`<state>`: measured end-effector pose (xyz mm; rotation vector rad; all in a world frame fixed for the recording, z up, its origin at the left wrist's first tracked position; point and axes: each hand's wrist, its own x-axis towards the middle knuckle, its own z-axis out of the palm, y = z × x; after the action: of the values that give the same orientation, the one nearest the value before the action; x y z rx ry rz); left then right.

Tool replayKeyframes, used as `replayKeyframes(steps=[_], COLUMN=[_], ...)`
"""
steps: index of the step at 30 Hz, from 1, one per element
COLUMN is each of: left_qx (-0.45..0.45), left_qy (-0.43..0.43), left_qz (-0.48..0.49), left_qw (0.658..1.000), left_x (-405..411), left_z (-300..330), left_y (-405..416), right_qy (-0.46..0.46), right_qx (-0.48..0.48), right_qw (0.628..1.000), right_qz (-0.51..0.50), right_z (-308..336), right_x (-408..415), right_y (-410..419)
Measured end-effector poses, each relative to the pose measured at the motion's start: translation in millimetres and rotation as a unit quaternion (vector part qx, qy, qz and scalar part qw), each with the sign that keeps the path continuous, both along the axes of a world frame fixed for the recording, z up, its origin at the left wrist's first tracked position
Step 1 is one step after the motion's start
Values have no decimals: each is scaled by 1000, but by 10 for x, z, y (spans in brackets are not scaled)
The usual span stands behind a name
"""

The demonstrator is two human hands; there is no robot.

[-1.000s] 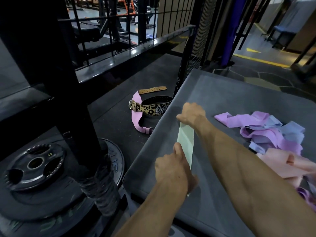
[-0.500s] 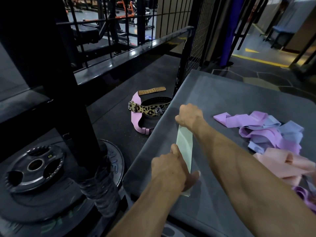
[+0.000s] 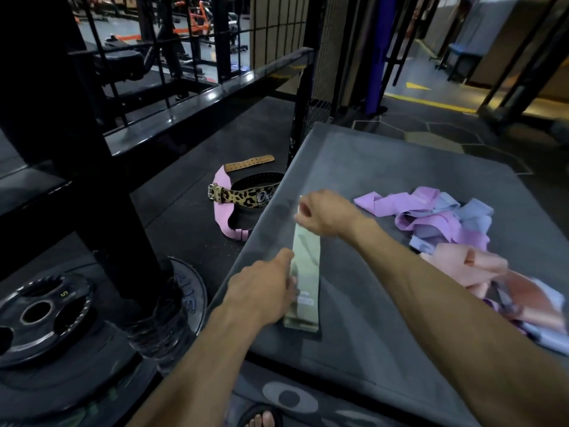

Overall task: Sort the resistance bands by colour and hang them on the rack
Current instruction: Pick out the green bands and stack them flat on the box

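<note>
Fingers of the left hand (image 3: 264,288) are lying fairly straight and pressing on the left edge of a pale green band (image 3: 304,272), while the right hand (image 3: 323,212) is curling over the band's far end, its fingertips seeming to pinch that end, though blur is making the exact grip hard to read. Stretched flat between the two hands, the band is lying lengthwise near the left edge of a grey padded platform (image 3: 385,167); it is looking like a wide, flat loop of fabric with a small white label near its near end. Further right on the same platform, well apart from the green band, a loose pile of bands (image 3: 443,220) is sitting tangled: lilac ones on top and at the back, pale blue ones mixed in, and peach-pink ones toward the near right, where the picture is smearing. Beyond the platform's left edge, on the dark floor, lifting belts (image 3: 243,198) are lying together, one pink, one leopard-print. Nearer left, black weight plates (image 3: 40,315) are resting around the foot of a black steel rack (image 3: 101,167).
</note>
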<state>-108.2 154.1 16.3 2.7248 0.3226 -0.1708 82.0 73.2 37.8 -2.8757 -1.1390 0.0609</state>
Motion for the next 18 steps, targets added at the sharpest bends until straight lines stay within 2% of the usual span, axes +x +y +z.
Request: replayKeyframes(steps=[3,5,8,11,15,18], left_qx=[4,10,19,19,20,2], left_qy=[8,20,13,7,-8,15], left_qz=[12,7,-5,-18,-36,-43], left_qw=[1000,1000,1000,1000,999,999], left_x=[-85,-163,-259,-307,-328,-348], left_z=[25,32,-5,-41,-29,20], left_y=[-22,-70,-156,-216,-213,-163], right_qy=[47,62,195,302,314,318], right_qx=[-39,-62,-99,-81,-18,1], right_qw=[998,995,971,943,943,940], right_qz=[0,-38,-96,-112,-111,-123], right_z=[-22,0,22,-14,-42,-33], right_x=[-325,-533,-806,-988,-1175,-1272], right_y=[-170,-277,-399,-473,-525,-575])
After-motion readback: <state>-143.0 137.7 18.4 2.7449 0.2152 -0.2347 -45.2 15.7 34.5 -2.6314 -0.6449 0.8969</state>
